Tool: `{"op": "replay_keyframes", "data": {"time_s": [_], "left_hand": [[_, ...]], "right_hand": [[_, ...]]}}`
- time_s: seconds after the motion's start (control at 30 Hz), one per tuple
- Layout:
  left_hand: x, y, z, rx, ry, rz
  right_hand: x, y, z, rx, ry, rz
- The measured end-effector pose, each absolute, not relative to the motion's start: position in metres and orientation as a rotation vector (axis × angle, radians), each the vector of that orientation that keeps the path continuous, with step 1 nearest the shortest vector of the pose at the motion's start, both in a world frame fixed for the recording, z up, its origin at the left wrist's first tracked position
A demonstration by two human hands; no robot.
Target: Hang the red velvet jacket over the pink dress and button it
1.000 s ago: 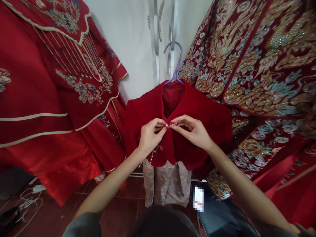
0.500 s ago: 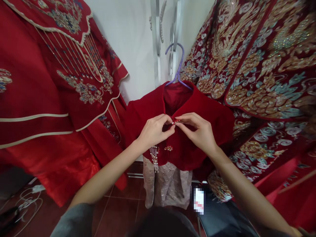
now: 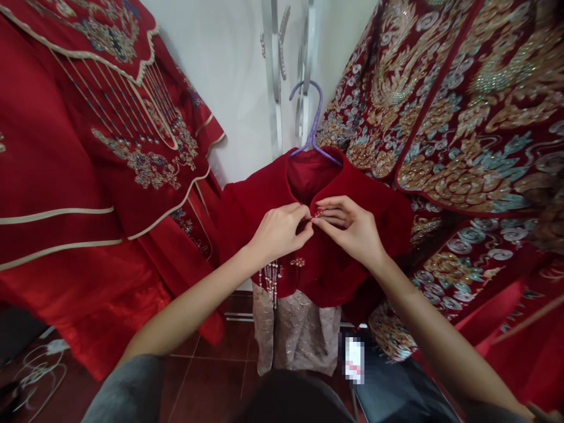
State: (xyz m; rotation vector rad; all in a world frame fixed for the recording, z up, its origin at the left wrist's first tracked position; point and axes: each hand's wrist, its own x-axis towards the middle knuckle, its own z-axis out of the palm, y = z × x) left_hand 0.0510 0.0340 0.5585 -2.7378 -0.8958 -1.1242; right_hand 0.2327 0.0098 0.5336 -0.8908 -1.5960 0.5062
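Note:
A short red velvet jacket (image 3: 264,182) hangs from a purple hanger (image 3: 315,120). At its front opening, below the collar, both hands meet at a small beaded clasp (image 3: 316,214). My left hand (image 3: 282,232) is closed, thumb and forefinger pinched at the clasp's left side. From the right, my right hand (image 3: 352,229) pinches the clasp's other side between thumb and forefinger. The fingertips nearly touch and hide most of the clasp. Lower on the jacket front sits a fastened jewelled clasp (image 3: 298,262), with a beaded tassel (image 3: 272,281) to its left.
A red embroidered gown (image 3: 145,153) hangs at the left, and a heavily sequinned garment (image 3: 440,117) at the right. A pale glittery skirt (image 3: 295,335) shows below the jacket. White cables (image 3: 44,370) lie on the tiled floor (image 3: 211,376). A dark bag-like item (image 3: 396,388) is lower right.
The view has shifted slightly, with the clothes lying a little further left. Both hands stay at the clasp; the right hand's fingers have shifted and look a little more spread.

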Motion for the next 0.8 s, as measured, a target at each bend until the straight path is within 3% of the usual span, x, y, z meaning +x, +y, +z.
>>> {"op": "replay_keyframes", "data": {"time_s": [0.2, 0.5, 0.8], "left_hand": [[0.053, 0.036, 0.558, -2.727, -0.845, -1.089], [0.057, 0.036, 0.564, -2.633, -0.78, -0.719], [0.067, 0.021, 0.553, -2.613, -1.067, -0.825]], "right_hand": [[0.232, 0.01, 0.53, -0.897, -1.582, 0.54], [0.235, 0.008, 0.531, -0.905, -1.695, 0.45], [0.222, 0.01, 0.532, -0.922, -1.656, 0.319]]}}
